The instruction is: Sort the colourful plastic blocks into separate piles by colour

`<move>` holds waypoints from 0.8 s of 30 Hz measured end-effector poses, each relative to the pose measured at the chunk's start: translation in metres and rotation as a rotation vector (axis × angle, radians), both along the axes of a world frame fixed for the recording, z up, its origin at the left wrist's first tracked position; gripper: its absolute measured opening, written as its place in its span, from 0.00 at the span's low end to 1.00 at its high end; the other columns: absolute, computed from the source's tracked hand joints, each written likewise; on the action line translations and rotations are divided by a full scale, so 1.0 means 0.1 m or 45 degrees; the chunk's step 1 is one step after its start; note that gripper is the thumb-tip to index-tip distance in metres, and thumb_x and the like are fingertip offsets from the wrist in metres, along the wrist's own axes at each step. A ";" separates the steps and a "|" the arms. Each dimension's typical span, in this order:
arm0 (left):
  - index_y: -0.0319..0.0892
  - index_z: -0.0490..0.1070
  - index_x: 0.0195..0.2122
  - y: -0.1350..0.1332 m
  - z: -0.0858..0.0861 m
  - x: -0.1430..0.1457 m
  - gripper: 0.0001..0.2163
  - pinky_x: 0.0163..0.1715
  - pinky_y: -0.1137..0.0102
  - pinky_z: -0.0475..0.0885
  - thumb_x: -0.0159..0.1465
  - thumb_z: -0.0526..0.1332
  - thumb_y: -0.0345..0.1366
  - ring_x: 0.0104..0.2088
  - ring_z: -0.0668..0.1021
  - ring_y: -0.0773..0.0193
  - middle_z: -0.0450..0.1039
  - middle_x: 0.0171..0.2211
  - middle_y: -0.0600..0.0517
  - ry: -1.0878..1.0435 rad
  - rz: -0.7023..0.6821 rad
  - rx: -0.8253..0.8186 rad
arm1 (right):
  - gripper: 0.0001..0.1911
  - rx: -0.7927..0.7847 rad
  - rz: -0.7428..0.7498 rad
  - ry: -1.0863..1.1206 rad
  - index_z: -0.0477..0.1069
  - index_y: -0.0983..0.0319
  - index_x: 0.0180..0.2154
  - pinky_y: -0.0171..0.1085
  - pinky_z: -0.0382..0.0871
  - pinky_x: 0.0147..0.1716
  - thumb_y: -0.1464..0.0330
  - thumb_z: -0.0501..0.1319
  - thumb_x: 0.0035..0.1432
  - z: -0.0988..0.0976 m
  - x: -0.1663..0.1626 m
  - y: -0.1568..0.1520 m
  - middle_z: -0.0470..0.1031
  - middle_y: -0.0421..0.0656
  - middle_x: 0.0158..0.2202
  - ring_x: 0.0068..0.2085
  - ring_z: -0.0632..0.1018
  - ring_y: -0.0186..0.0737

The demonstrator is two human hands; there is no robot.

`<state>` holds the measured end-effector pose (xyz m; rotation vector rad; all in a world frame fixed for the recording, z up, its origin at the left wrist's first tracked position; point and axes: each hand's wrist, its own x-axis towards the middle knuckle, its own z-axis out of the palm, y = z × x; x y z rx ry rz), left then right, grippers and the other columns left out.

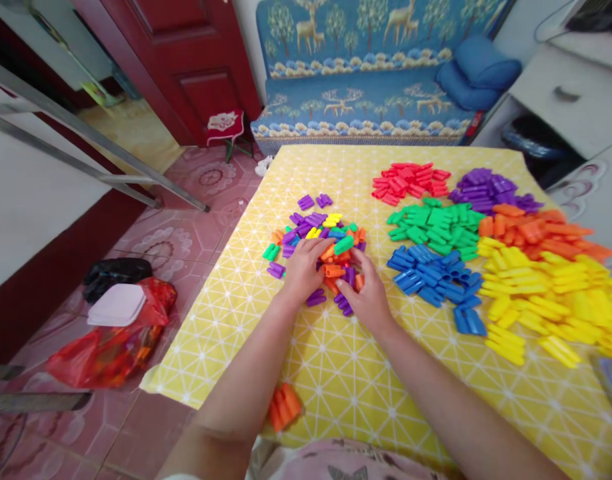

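A mixed pile of small ribbed plastic pieces (pixel 306 223) in purple, orange, green, yellow and blue lies on the table's left half. My left hand (pixel 305 268) rests over its near left side, fingers stretched out and touching orange pieces (pixel 335 271). At the pile's right side is my right hand (pixel 369 293), thumb and fingers apart around purple (pixel 344 304) and orange pieces. A green piece (pixel 344 245) sits on top between the two hands. Some pieces beneath my fingers are hidden.
Sorted heaps lie to the right: red (pixel 411 181), purple (pixel 486 190), green (pixel 436 227), blue (pixel 436 273), orange (pixel 541 232) and yellow (pixel 551 293). One orange piece (pixel 285 407) lies by the near edge. A blue sofa (pixel 356 100) stands behind the yellow-covered table (pixel 226 333); bags (pixel 111 353) lie on the floor.
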<state>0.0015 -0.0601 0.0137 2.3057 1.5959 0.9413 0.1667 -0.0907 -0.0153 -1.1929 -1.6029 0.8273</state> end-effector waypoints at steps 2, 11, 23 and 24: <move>0.44 0.70 0.53 -0.02 -0.03 -0.02 0.24 0.51 0.62 0.69 0.55 0.59 0.23 0.50 0.73 0.56 0.74 0.49 0.49 -0.056 -0.033 0.000 | 0.38 -0.024 0.023 -0.005 0.54 0.57 0.63 0.50 0.61 0.59 0.70 0.63 0.52 -0.01 0.01 0.00 0.62 0.49 0.62 0.60 0.66 0.48; 0.40 0.69 0.53 -0.06 -0.12 -0.08 0.22 0.49 0.58 0.71 0.59 0.64 0.41 0.49 0.76 0.51 0.75 0.48 0.42 -0.184 0.050 0.008 | 0.25 -0.085 0.139 0.115 0.63 0.54 0.58 0.47 0.63 0.58 0.64 0.61 0.58 0.03 0.01 -0.02 0.67 0.44 0.58 0.58 0.70 0.45; 0.39 0.71 0.46 -0.12 0.00 -0.11 0.16 0.36 0.68 0.70 0.66 0.55 0.45 0.34 0.77 0.61 0.77 0.34 0.50 -0.570 0.054 -0.211 | 0.18 -0.074 -0.005 0.249 0.69 0.55 0.54 0.45 0.62 0.58 0.63 0.54 0.64 0.11 0.06 -0.04 0.71 0.44 0.56 0.56 0.71 0.43; 0.39 0.73 0.42 -0.12 0.00 -0.11 0.15 0.34 0.69 0.69 0.67 0.54 0.45 0.31 0.76 0.62 0.76 0.31 0.51 -0.583 0.052 -0.217 | 0.20 -0.085 -0.013 0.281 0.65 0.55 0.57 0.45 0.63 0.57 0.63 0.55 0.63 0.09 0.06 -0.04 0.70 0.44 0.57 0.56 0.71 0.43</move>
